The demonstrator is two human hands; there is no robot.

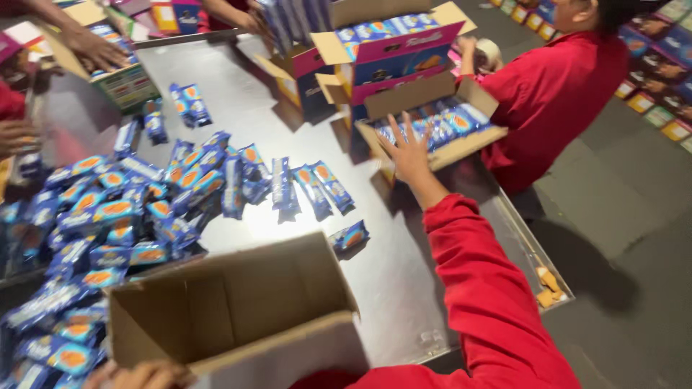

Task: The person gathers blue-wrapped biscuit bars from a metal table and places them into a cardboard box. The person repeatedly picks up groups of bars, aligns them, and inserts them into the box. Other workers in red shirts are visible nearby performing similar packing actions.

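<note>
My right hand [408, 153], in a red sleeve, reaches far forward with fingers spread and presses against the near side of a filled cardboard box [472, 140] of blue snack packets. My left hand [140, 375] shows only at the bottom edge, its fingers curled on the near wall of an empty open cardboard box [238, 306] that stands right in front of me. A heap of blue snack packets [115, 209] lies on the metal table [382, 270] left of that box. One single packet [349, 235] lies apart near the empty box.
A person in a red shirt [551, 94] stands at the table's right end behind the filled box. Stacked open cartons [393, 50] stand at the back. Other people's hands [90, 47] work at the far left. Crumbs [549, 284] lie at the table's right corner.
</note>
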